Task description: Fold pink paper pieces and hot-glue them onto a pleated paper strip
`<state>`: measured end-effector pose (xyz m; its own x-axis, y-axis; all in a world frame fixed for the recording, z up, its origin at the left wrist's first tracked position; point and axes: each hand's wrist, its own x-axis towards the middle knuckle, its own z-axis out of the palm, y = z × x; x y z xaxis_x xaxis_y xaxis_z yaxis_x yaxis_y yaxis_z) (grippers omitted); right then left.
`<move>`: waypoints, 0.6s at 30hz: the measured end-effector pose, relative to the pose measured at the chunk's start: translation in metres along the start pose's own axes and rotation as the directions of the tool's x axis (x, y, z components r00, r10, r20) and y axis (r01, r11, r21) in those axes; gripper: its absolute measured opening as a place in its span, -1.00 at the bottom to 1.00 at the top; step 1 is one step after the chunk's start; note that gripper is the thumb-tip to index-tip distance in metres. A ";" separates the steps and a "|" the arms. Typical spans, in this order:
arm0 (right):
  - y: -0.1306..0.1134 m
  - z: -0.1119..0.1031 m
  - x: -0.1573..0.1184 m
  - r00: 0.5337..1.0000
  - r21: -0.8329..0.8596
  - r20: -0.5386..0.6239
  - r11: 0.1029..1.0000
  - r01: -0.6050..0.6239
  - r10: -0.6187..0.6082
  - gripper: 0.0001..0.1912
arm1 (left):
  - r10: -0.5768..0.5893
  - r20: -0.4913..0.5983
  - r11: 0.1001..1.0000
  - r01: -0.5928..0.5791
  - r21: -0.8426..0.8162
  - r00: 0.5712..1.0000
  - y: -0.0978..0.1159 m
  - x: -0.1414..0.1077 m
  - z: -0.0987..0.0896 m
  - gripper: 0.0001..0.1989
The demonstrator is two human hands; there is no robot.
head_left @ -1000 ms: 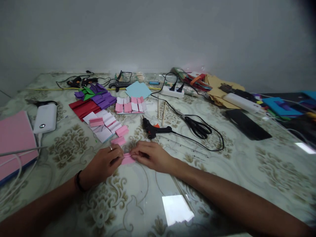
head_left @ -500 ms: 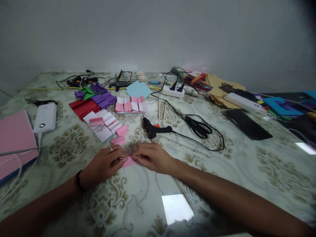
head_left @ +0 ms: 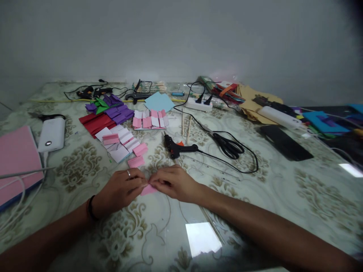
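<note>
My left hand (head_left: 123, 189) and right hand (head_left: 173, 183) pinch one pink paper (head_left: 148, 190) between them, fingertips close together. It sits low at the tabletop (head_left: 159, 241), closer to me than the pink folded pieces (head_left: 136, 162) and the black glue gun (head_left: 177, 148).

Dimly lit, with a grey wall (head_left: 170, 37) behind a pale table (head_left: 283, 177), patterned in brown flowers and glossy enough to catch white glare (head_left: 202, 240) (one patch in front, another far right).
</note>
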<state>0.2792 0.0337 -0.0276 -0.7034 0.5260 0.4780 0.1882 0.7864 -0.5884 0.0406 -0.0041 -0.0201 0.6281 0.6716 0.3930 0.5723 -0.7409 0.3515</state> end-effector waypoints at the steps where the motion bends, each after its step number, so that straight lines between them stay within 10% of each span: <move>1: 0.000 0.000 0.000 1.000 0.001 -0.005 1.000 -0.008 0.008 -0.84 | -0.008 -0.004 1.000 0.008 0.003 1.000 0.000 0.000 0.000 -0.83; 11: 0.012 -0.010 0.002 0.990 -0.034 -0.056 0.991 -0.132 0.130 -0.88 | -0.214 -0.060 0.964 0.201 -0.172 0.975 0.002 0.005 -0.007 -0.85; 18: 0.017 -0.082 0.014 0.962 -0.258 -0.073 0.927 -0.274 0.264 -0.87 | -0.540 -0.061 0.808 0.496 -0.318 0.840 -0.005 0.004 -0.002 -0.89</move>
<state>0.3285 0.0812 0.0226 -0.5766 0.7370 0.3525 0.5437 0.6683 -0.5077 0.0389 0.0021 -0.0183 0.1865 0.9635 0.1921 0.6060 -0.2667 0.7494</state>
